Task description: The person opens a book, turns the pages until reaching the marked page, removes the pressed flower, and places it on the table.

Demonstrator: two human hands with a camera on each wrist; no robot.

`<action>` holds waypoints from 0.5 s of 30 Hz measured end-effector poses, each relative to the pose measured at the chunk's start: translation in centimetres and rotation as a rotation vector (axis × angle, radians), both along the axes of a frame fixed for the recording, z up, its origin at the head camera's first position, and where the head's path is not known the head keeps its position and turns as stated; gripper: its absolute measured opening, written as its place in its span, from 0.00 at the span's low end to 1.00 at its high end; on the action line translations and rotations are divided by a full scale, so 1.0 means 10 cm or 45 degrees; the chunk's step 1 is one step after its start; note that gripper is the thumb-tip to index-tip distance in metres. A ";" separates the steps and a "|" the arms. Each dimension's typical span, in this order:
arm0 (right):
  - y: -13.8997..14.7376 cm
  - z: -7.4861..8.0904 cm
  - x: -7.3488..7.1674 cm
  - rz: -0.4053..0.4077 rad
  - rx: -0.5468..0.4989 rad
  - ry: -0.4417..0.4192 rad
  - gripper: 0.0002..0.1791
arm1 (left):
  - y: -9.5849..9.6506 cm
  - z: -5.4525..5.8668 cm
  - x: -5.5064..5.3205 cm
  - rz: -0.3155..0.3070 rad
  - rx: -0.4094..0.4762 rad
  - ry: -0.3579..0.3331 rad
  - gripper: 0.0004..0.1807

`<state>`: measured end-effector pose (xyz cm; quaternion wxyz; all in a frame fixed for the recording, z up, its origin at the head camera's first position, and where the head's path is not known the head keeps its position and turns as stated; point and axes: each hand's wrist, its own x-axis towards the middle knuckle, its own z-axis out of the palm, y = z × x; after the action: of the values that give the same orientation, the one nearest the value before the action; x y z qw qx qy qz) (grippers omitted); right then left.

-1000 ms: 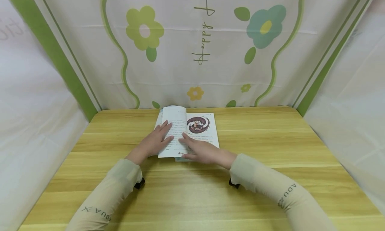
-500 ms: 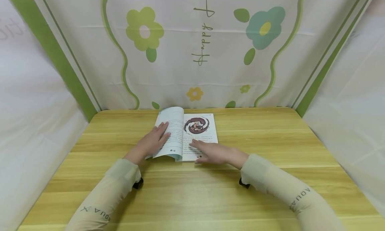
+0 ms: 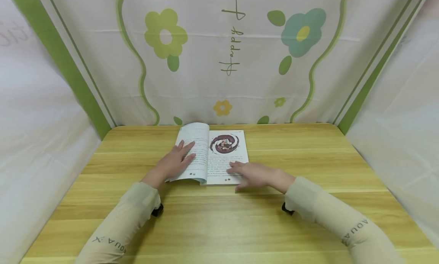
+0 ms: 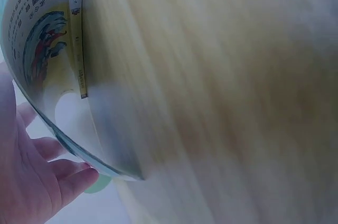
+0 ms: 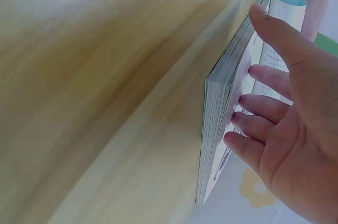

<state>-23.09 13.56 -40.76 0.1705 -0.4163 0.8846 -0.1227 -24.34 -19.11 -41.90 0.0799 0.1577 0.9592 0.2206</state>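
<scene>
An open book (image 3: 219,161) lies at the back middle of the table, its right page bearing a dark red swirl picture above printed text. The left page (image 3: 193,134) and those under it arch up from the table. My left hand (image 3: 173,161) rests on that page with fingers spread; in the left wrist view its fingertips show at the curved cover (image 4: 47,123), whose inner side has a wave picture. My right hand (image 3: 255,174) lies at the lower right of the right page, fingers extended. The right wrist view shows its fingertips at the page by the thick page block (image 5: 219,97).
The wooden table (image 3: 219,226) extends around the book. A white cloth backdrop (image 3: 205,81) with flowers and lettering hangs right behind its back edge, with white cloth at both sides.
My right hand has slid right and slightly down, from the left page to the right page's edge. The turned page now lies over to the left, under my left hand.
</scene>
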 end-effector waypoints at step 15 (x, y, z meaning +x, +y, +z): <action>0.19 0.06 -0.02 -0.020 0.007 0.043 0.35 | 0.05 0.02 -0.03 0.076 -0.060 -0.053 0.44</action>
<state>-23.32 15.44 -40.17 0.1558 -0.4108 0.8910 -0.1146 -24.59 -18.66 -41.75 0.0970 0.1225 0.9665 0.2034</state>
